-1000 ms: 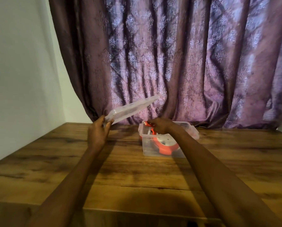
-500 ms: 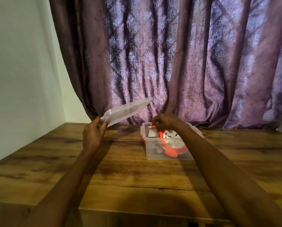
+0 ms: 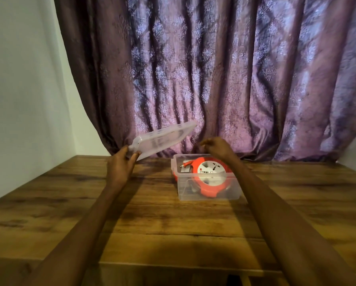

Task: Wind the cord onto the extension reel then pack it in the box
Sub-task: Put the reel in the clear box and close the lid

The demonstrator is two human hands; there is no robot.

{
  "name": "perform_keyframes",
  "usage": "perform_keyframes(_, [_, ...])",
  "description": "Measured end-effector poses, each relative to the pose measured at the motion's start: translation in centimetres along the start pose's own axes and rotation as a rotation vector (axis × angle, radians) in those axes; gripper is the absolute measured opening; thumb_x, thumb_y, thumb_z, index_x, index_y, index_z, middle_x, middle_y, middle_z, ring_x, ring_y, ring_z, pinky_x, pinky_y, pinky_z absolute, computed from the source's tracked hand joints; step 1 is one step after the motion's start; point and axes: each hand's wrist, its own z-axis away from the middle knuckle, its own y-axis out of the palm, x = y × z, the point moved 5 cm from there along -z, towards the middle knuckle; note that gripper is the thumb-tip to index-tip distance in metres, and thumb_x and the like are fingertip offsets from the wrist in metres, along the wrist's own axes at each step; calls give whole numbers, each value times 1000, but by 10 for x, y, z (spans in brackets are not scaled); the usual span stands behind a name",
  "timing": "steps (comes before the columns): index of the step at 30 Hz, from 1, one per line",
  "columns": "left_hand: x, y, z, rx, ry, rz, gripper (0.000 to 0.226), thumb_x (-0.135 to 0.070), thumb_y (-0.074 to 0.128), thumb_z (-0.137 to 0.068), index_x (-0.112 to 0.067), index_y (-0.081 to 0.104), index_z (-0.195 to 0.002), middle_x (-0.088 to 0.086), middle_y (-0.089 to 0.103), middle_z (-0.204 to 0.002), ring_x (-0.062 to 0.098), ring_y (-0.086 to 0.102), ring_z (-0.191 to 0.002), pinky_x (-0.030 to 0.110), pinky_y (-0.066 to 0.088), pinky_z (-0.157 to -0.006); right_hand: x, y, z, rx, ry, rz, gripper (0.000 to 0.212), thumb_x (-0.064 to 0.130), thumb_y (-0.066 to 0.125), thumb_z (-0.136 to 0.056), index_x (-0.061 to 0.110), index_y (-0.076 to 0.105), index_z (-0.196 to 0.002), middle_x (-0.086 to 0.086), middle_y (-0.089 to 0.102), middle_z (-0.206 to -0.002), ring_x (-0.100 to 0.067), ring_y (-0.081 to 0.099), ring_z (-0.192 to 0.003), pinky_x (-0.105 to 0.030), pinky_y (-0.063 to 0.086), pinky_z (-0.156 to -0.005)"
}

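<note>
An orange extension reel (image 3: pixel 211 178) with a white socket face lies tilted inside a clear plastic box (image 3: pixel 206 195) on the wooden table. Its orange plug (image 3: pixel 186 163) rests in the box's far left corner. My left hand (image 3: pixel 121 165) grips the near corner of the clear box lid (image 3: pixel 162 139), which is held tilted in the air to the left of the box. My right hand (image 3: pixel 216 146) hovers just above the box's far rim, fingers loosely curled and holding nothing.
The wooden table (image 3: pixel 152 223) runs to a purple patterned curtain (image 3: pixel 214 79) at the back and a white wall (image 3: pixel 24 100) on the left. The table's front edge is near the bottom of the view.
My right hand has let go of the plug and lifted out of the box to above its far rim. The lid in my left hand stays raised, shifted slightly.
</note>
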Motion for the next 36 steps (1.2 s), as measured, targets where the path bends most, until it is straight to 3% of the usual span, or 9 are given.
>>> perform_keyframes(6, [-38,16,-6,43,16,92,24,-32,72,-87,-10,71,-96,8,71,-76,12,60,-66,24,38,-60,-23,-37,19,-176,-60,-259,53,22,67,-94,20,51,-144,-6,60,-139,-23,59,-123,-46,49,-103])
perform_keyframes(11, [-67,35,-3,103,102,224,22,-20,75,-86,-3,72,-100,-2,69,-78,-17,58,-68,1,39,-59,-25,-58,39,-285,-112,-369,56,18,66,-95,17,46,-148,-8,60,-139,-18,56,-129,-46,48,-106])
perform_keyframes(15, [-76,53,4,193,97,310,19,-22,74,-85,-13,72,-102,-6,73,-87,0,66,-78,7,51,-66,-38,-72,57,-374,-111,-401,38,22,64,-97,20,58,-134,4,66,-126,-10,62,-119,-45,53,-100])
perform_keyframes(18, [-85,59,5,221,52,434,20,-21,75,-84,-32,65,-98,-15,73,-84,-6,69,-79,3,49,-65,-44,-82,64,-421,-110,-441,30,18,66,-95,18,63,-124,14,68,-111,12,62,-104,-38,54,-96])
perform_keyframes(21, [-94,59,2,219,11,575,31,-17,74,-86,-39,55,-94,-12,74,-80,-1,72,-73,7,51,-65,-48,-94,69,-495,-81,-502,29,16,69,-93,11,65,-121,-3,71,-114,-5,67,-104,-42,55,-95])
perform_keyframes(25, [-106,63,-2,239,-62,712,5,-19,61,-96,-22,60,-100,12,69,-80,26,69,-64,30,59,-61,-54,-107,68,-608,5,-620,39,23,71,-91,7,67,-127,-11,70,-120,-25,68,-103,-44,55,-88])
perform_keyframes(28, [-102,71,-9,234,-195,683,11,-19,58,-98,-10,64,-99,9,67,-80,13,67,-57,29,59,-51,-55,-107,62,-599,49,-615,37,29,68,-93,7,70,-122,-9,72,-115,-15,64,-93,-41,55,-81])
perform_keyframes(32, [-78,83,-16,328,-419,434,29,-18,54,-97,-2,67,-77,22,65,-70,28,62,-54,43,60,-63,-57,-101,56,-505,86,-443,38,29,57,-100,8,64,-69,-5,57,-61,-16,50,-61,-34,40,-63])
perform_keyframes(36, [-61,87,-3,348,-483,318,34,-17,61,-91,0,64,-62,20,59,-59,25,51,-47,40,51,-58,-75,-82,57,-279,249,-208,36,21,56,-92,-2,65,-65,-18,62,-63,-20,54,-61,-36,45,-61])
